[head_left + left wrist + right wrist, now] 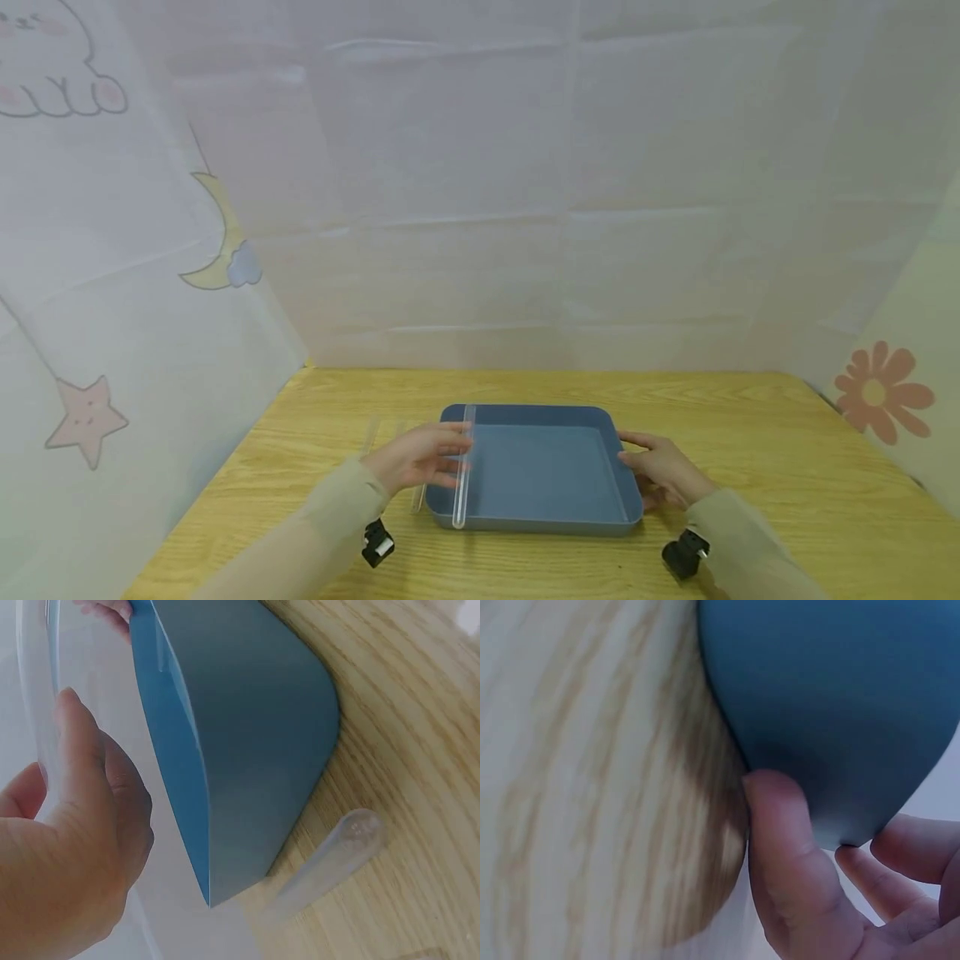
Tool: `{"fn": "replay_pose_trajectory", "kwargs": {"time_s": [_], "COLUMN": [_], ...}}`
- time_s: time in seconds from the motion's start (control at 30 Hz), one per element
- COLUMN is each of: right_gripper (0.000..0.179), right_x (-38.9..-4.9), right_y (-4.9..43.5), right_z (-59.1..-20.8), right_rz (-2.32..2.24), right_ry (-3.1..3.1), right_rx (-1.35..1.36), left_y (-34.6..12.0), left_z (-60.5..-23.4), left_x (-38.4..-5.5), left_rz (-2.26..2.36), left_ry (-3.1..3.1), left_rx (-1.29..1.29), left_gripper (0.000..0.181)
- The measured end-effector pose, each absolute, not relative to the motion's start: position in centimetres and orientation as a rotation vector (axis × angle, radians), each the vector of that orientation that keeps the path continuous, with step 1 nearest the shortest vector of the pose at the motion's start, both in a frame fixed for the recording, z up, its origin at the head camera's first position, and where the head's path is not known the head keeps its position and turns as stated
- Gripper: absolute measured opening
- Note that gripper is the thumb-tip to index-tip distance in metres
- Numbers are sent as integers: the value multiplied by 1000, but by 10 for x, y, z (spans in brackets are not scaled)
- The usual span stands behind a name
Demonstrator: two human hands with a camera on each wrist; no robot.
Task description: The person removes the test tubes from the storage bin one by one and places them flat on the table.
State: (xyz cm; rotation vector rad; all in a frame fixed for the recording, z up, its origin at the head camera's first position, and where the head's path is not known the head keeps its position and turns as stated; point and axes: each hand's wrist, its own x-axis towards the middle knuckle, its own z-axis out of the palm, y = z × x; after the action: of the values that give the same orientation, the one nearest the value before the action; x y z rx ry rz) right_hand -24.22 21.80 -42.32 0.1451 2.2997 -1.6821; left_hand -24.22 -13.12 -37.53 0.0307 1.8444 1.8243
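A clear test tube (461, 504) is gripped by my left hand (420, 457) over the left end of a blue rectangular tray (547, 475). Its rounded end points toward me. In the left wrist view, the thumb and fingers (79, 742) close about the tube. At the tray's right end, my right hand (663, 471) holds the wall and rim. The right wrist view has its fingers (780, 825) against the outside of the tray wall (825, 697), one near the bottom edge.
More clear tubes lie on the wooden table left of the tray, one (417, 498) close to its wall, another (371, 429) farther back, partly behind my left hand. Pale printed cloth (450, 275) hangs behind the table and along both sides.
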Motion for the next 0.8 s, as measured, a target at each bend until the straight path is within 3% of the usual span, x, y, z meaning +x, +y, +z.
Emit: {"fn": "replay_pose_trajectory", "kwargs": {"time_s": [0.8], "right_gripper": [63], "right_x": [-253], "right_y": [216], "right_z": [-407], "right_rz": [-1686], "right_ry": [2266], "right_rx": [130], "left_y": [-186], "left_z": [-379], "left_x": [-231], "left_rz": [1932], "left_ry": [1819], "left_rx": [41], "left_gripper": [61]}}
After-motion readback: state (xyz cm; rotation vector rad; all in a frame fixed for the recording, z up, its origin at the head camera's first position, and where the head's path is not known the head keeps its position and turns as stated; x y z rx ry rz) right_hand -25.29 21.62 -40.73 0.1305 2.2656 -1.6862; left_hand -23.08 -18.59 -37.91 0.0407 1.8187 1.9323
